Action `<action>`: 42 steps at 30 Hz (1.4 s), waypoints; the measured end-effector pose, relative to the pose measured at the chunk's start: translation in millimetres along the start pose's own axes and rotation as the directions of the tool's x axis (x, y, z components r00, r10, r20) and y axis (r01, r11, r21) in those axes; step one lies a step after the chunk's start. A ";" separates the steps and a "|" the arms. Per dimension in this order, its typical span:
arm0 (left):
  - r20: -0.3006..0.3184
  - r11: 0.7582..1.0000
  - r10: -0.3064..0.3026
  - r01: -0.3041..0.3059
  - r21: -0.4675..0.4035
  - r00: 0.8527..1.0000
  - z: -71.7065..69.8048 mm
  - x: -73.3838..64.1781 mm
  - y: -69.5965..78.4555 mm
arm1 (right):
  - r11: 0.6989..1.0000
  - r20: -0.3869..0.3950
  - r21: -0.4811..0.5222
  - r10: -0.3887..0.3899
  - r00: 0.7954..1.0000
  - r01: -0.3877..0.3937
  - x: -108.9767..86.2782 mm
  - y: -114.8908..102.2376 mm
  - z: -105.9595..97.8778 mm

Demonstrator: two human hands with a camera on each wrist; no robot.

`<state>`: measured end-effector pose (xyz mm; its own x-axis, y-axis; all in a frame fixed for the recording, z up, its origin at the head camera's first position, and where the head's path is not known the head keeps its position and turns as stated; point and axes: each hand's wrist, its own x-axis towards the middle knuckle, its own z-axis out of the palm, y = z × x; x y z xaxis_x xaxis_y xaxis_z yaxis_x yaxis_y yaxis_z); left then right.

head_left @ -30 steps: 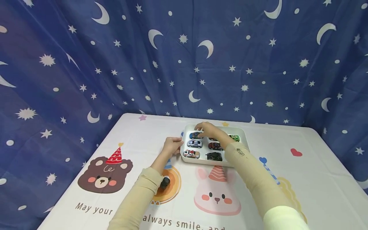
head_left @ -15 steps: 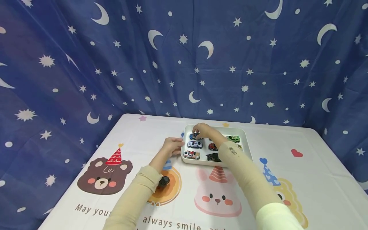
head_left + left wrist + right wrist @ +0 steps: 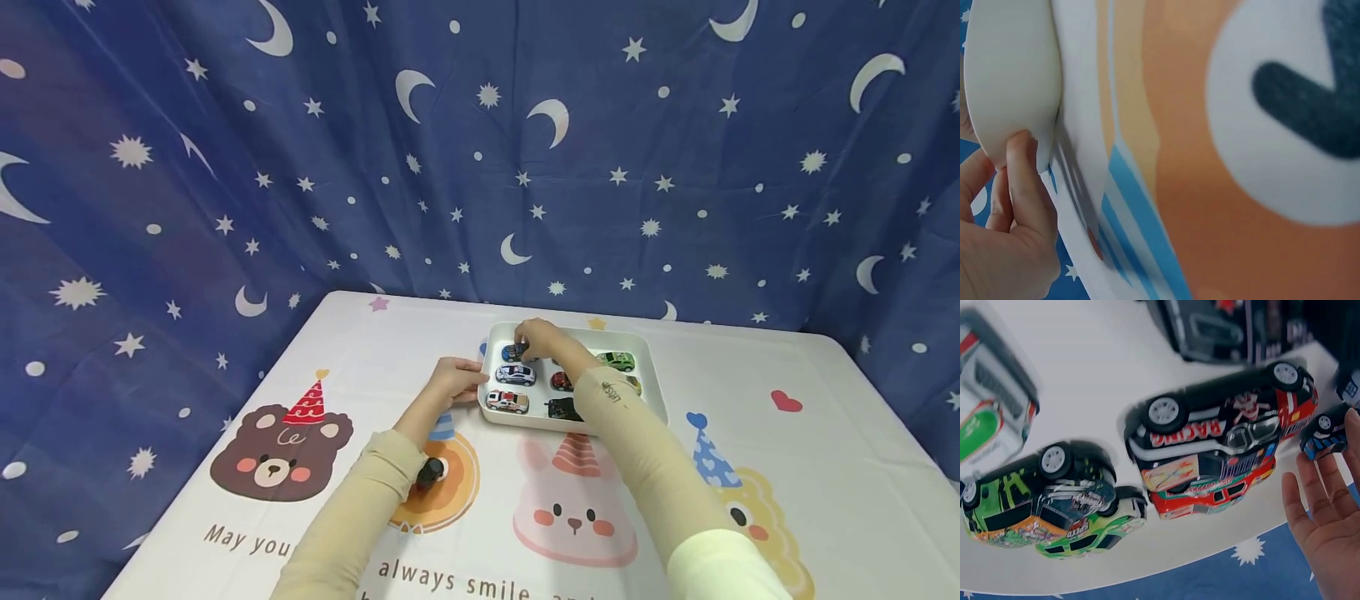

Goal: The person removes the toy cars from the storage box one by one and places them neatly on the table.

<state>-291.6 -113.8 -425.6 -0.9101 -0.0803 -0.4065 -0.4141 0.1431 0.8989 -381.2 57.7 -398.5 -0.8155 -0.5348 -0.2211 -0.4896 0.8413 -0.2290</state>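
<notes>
Pinching a blue car (image 3: pixel 512 353) with the right hand (image 3: pixel 540 337) (just beyond a white car (image 3: pixel 516 375)); gripping the left end of the tray (image 3: pixel 532 422) with the left hand (image 3: pixel 453 382).

Soft light, blurry wrist views

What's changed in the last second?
The right hand, fingers spread over the blue car a second ago, has moved down and slightly left, its fingertips now at the car; whether they grip it is unclear. The left hand stays on the left end of the white tray, and the visible cars keep their places.
</notes>
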 end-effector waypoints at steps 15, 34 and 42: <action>0.027 0.993 -0.080 0.082 -0.081 0.996 4.2 -1.7 -0.5 | 0.994 -0.004 -0.109 0.016 1.000 -0.017 -6.9 -2.6 1.0; 0.024 0.994 -0.060 0.062 -0.090 0.998 1.4 -1.6 0.7 | 0.994 -0.088 -0.094 -0.062 0.994 0.053 -27.2 -2.2 -11.7; 0.003 0.993 -0.084 0.084 -0.081 0.996 0.4 -1.6 1.5 | 0.990 -0.127 -0.083 -0.121 0.984 0.111 -40.3 -0.7 -13.9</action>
<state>-290.8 -113.1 -423.6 -0.8723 -0.0891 -0.4808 -0.4863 0.0553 0.8721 -352.3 79.7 -376.2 -0.7826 -0.6186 -0.0696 -0.6013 0.7801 -0.1732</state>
